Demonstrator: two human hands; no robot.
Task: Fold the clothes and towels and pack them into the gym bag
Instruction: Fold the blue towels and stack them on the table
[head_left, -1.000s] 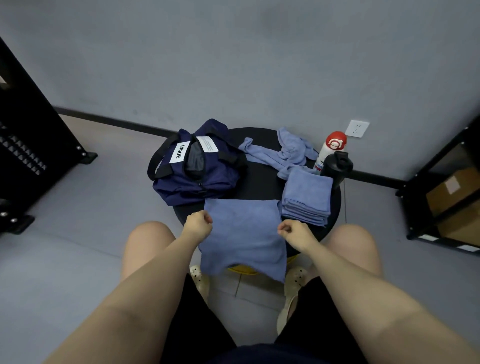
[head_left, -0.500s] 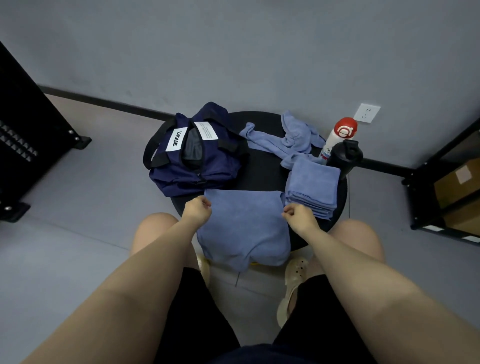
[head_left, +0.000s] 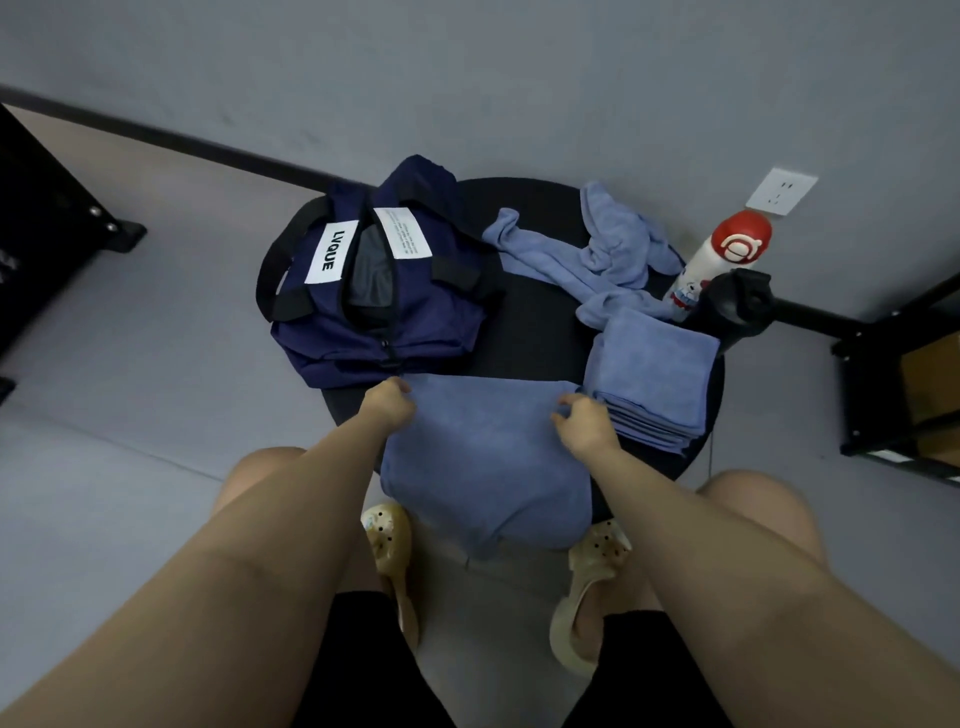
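A person sits at a small round black table (head_left: 530, 358), seen from above. At far left a dark rack (head_left: 47, 208) stands on the floor. On the table's left side sits a navy gym bag (head_left: 379, 291), its zip open at the top. Just in front of it, the left hand (head_left: 389, 410) has its grip clenched on the far left corner of a blue towel (head_left: 483, 462). The towel lies flat on the near part of the table, its near end hanging over the edge toward the knees. The right hand (head_left: 584, 423) pinches the far right corner. Behind, a crumpled blue cloth (head_left: 587, 260) waits unfolded. To the right is a stack (head_left: 649, 384) of folded towels, with a white bottle (head_left: 719, 265) and a black bottle (head_left: 737, 306) beyond it. The step in hand looks like folding this towel; next, the hanging end probably needs bringing up to meet the held corners, edges aligned
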